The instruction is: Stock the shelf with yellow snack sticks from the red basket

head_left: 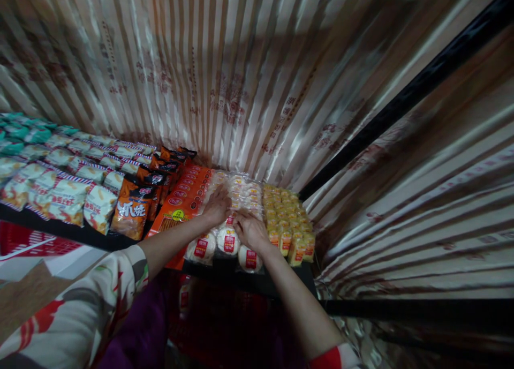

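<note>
In the head view, my left hand (218,205) lies over the left rows of round white wrapped cakes, its fingers stretched forward and flat. My right hand (252,231) rests on the rows beside it, fingers apart and slightly bent toward the left hand. A white cake with a red label (228,241) sits at the front edge between my wrists. Another labelled cake (249,258) lies under my right wrist, and one more (201,247) is below my left forearm. My fingers hide part of the packets beneath them.
Small yellow packets (297,246) stand in rows at the right. To the left are an orange printed package (176,203), orange-and-black bags (130,211), white bags (66,200) and green bags (38,135). Striped plastic sheeting (225,80) hangs behind; a black pole (401,96) slants at right.
</note>
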`<state>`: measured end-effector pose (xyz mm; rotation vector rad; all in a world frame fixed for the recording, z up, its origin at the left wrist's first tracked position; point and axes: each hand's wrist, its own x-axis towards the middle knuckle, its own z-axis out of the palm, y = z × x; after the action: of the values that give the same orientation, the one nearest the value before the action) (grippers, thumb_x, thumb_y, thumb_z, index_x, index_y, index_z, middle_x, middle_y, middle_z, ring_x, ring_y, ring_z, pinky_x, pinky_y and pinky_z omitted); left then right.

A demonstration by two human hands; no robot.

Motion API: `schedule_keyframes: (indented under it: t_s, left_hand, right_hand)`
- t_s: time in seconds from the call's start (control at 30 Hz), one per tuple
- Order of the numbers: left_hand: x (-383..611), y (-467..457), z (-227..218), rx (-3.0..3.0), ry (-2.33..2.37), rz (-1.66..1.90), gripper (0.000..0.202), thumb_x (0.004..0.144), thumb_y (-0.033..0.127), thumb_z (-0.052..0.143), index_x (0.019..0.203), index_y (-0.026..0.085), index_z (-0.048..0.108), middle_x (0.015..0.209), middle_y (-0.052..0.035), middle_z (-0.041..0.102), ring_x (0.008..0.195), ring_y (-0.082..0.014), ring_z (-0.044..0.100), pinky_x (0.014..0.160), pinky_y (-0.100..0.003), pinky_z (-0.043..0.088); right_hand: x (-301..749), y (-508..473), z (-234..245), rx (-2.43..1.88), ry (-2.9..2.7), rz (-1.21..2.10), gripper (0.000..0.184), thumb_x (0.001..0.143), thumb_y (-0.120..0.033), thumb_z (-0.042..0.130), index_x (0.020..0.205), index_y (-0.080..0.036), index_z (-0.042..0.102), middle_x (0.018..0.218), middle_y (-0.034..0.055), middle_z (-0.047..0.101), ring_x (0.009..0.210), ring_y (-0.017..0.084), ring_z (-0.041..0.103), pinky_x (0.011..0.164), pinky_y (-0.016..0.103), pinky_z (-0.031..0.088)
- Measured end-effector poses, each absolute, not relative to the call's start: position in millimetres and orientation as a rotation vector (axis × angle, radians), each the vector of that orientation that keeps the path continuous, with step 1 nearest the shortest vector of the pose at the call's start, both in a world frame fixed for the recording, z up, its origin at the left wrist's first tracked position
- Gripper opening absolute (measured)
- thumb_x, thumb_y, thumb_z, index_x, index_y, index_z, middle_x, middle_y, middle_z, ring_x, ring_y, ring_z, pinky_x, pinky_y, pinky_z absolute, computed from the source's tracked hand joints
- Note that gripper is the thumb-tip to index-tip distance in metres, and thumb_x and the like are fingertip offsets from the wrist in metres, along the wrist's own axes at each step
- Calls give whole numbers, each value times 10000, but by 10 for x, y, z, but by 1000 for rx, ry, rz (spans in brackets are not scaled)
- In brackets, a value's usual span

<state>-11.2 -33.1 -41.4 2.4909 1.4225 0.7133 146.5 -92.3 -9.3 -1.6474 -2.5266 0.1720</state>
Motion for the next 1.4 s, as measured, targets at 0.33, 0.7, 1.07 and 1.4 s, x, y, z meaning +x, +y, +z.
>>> schedule_keyframes:
  t_s: [0.33, 0.7, 1.07, 1.4]
  left_hand:
    - [-118, -332, -436, 2491, 1397, 728, 127, 757, 157, 568, 872, 149, 620, 1223, -148, 575, 1284, -263, 423, 1156, -512, 225]
    - [-119, -356, -442, 2443, 1443, 739, 126, 758, 172, 593, 878, 146, 620, 1281, -140, 535, 1362, -282, 301, 1122, -519, 287]
    - [-200, -489, -329, 2472, 1401, 771, 192, 828, 235, 542, 980, 144, 615, 1246, -135, 559, 1345, -266, 340, 1140, -483, 290]
    - [-288, -888, -392, 2646, 1212, 683, 370, 795, 267, 637, 1138, 160, 551, 1308, -155, 509, 1401, -319, 233, 1092, -540, 312]
  right_hand:
    - [1481, -907, -120, -1594, -2488, 271, 195, 887, -174, 420, 904, -163, 614, 905, 71, 655, 819, 157, 588, 748, 249, 402]
    - [1495, -856, -179, -1553, -2367, 408, 216, 871, -173, 508, 912, -210, 717, 961, 53, 708, 856, 167, 638, 772, 265, 448]
    - [1414, -934, -84, -1669, -2415, 206, 248, 915, -221, 456, 977, -211, 695, 1124, 69, 658, 982, 187, 611, 864, 289, 436]
    - [1388, -931, -86, -1723, -2387, 210, 238, 902, -212, 461, 983, -232, 684, 1148, 65, 646, 1008, 189, 605, 866, 295, 444]
